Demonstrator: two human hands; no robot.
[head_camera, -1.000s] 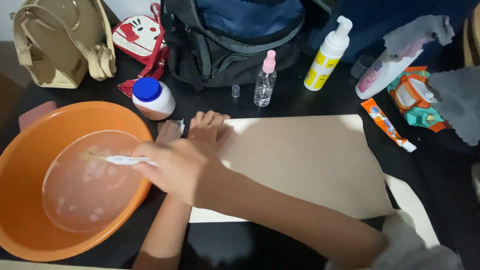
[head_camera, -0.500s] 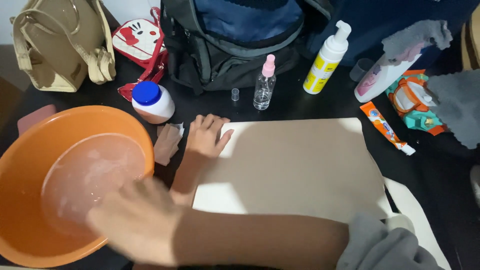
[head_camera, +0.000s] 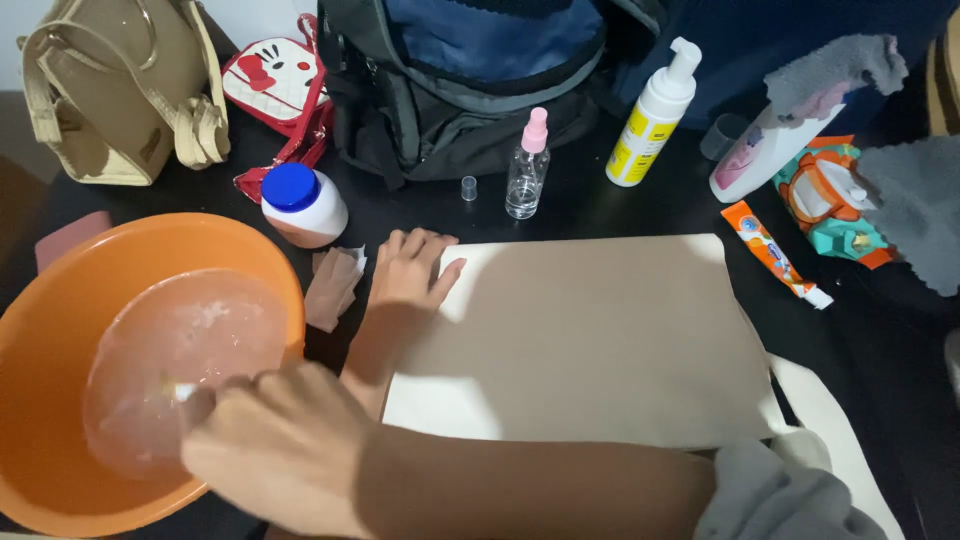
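Right hand (head_camera: 275, 445) reaches across the body and hangs over the near rim of the orange basin (head_camera: 45, 330), its fingers curled around a small white object (head_camera: 183, 391) that pokes out toward the water; the hand is blurred, so what that object is I cannot tell. The basin sits at the left of the dark table (head_camera: 560, 215) and holds cloudy, slightly soapy water. Left hand (head_camera: 410, 270) lies flat and open, fingers spread, empty, pressing down the upper left corner of the beige cloth (head_camera: 600, 340) spread out in the middle of the table. Just beside that hand, between it and the basin, lies a crumpled brownish scrap (head_camera: 330, 285). Behind it stands a white jar with a blue lid (head_camera: 303, 205), and further along a clear spray bottle with a pink top (head_camera: 527, 165) with its small clear cap (head_camera: 468, 187) lying near. A white and yellow pump bottle (head_camera: 650, 115) stands to the right of that. A dark backpack (head_camera: 470, 70) leans at the back, with a tan handbag (head_camera: 115, 90) and a red and white pouch (head_camera: 280, 85) to its left. An orange tube (head_camera: 772, 255) lies near the cloth's far right corner.
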